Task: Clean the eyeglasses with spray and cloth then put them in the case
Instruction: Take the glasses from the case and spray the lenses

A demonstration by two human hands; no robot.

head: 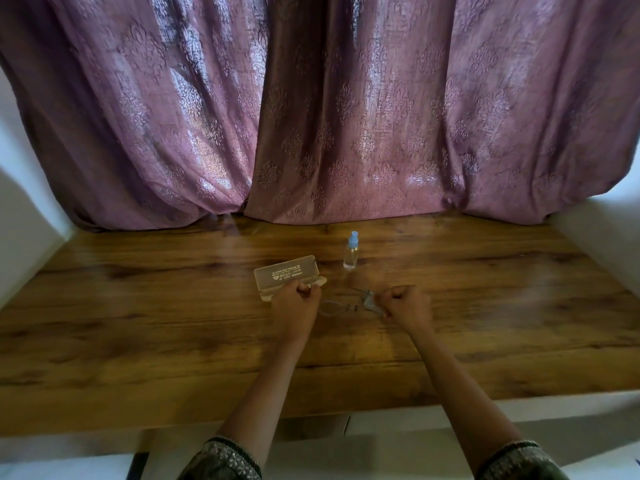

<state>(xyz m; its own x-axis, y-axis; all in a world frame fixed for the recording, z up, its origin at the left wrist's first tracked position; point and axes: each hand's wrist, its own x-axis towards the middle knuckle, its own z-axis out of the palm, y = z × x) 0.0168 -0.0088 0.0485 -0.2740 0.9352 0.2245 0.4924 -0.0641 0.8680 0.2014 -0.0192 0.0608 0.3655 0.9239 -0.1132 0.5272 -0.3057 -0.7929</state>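
Thin-framed eyeglasses sit low over the wooden table, between my two hands. My left hand has its fingers curled at the left end of the frame and seems to pinch it. My right hand is fisted at the right end, where a temple arm sticks out beside it. A beige case with printed lettering lies just behind my left hand. A small clear spray bottle with a blue cap stands upright behind the glasses. No cloth is clearly visible.
Purple patterned curtains hang down to the table's back edge. White walls close in both sides. The table's front edge runs across just above my sleeves.
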